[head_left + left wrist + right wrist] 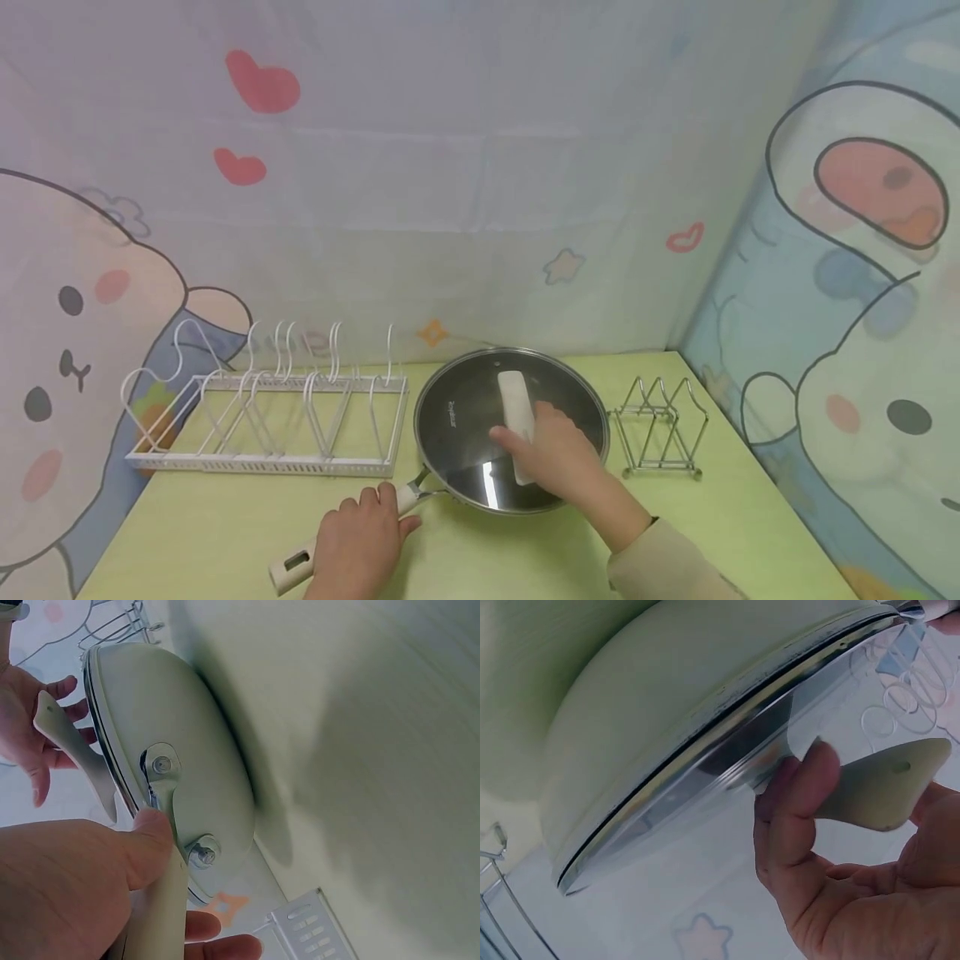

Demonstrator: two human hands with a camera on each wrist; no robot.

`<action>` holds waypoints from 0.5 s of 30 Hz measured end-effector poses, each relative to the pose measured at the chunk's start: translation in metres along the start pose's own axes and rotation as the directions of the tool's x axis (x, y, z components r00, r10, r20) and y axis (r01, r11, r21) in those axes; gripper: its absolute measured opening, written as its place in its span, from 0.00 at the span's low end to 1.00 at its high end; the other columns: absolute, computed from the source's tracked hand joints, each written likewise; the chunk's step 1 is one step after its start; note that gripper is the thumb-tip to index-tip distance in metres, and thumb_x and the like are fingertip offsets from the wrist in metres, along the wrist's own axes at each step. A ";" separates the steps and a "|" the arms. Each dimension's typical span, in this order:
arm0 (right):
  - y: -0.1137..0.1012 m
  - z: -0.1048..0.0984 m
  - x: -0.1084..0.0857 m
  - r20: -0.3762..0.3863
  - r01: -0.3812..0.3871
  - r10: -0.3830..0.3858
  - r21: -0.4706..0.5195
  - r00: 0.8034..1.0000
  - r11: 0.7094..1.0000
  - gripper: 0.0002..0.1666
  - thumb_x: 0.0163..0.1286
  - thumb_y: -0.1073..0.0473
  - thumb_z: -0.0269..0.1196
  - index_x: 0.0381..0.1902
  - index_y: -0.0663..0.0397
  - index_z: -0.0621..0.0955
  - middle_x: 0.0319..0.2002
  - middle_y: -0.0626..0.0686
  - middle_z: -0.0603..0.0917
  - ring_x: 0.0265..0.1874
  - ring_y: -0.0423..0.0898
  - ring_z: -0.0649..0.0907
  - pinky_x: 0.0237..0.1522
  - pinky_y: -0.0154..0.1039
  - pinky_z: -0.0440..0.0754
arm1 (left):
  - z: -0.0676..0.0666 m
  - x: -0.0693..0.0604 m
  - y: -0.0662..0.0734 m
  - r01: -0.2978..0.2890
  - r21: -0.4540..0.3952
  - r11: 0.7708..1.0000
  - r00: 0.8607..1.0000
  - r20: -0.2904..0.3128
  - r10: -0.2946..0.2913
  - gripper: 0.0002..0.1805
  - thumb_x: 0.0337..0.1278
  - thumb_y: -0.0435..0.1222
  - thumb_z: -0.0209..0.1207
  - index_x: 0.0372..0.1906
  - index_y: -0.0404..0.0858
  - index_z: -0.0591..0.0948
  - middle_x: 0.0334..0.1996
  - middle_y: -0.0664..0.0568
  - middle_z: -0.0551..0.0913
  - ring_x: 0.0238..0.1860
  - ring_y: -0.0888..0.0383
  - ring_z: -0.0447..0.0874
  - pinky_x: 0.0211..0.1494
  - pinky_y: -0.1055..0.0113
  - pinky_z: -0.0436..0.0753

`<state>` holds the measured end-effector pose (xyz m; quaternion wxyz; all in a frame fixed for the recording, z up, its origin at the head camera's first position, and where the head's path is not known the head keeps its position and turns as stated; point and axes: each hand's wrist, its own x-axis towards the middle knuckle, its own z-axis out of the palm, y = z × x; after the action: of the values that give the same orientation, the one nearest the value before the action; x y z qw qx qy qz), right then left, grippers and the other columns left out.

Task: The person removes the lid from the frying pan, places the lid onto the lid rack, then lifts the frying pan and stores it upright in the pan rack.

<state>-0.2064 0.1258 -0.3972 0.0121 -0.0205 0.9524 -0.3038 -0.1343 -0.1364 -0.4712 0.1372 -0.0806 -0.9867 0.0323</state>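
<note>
At the far left of the bench [225, 533], a long white wire-divider rack [292, 467] stands against the back cloth [450, 167], its hooped dividers upright; set there, it leaves the front of the bench to the hands. Just to its right and nearer the person, the left hand [360, 533] is clamped on the cream pan handle [407, 500], knuckles up and fingers wrapped underneath, the thumb pointing along it toward the metal bracket, a hold that probably steadies the pan. The frying pan [202, 727] sits in the middle of the bench between two racks, its handle angled toward the left hand, and the glass lid [457, 442] lies seated on its rim. The right hand [558, 450] reaches in from the lower right, a beige sleeve [660, 567] behind it, straddling the arched lid handle [515, 396] with thumb to the left and bent fingers to the right; whether it grips firmly I cannot tell, as a gap shows beneath the palm. Right of the pan stands a small chrome wire rack [660, 465], just beside the lid's edge
</note>
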 end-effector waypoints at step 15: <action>-0.009 0.016 0.009 0.050 -0.108 0.105 0.072 0.993 0.992 0.58 0.68 0.26 0.68 0.73 0.66 0.65 0.31 0.57 0.82 0.18 0.51 0.83 0.13 0.41 0.81 | 0.000 0.001 -0.001 -0.001 -0.031 1.000 1.000 -0.021 0.000 0.30 0.64 0.60 0.67 0.38 0.35 0.75 0.24 0.48 0.76 0.22 0.48 0.76 0.22 0.55 0.75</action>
<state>-0.2142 0.1094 -0.4051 0.0510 0.0237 0.9396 -0.3375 -0.1357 -0.1373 -0.4713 0.1463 -0.0832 -0.9856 0.0161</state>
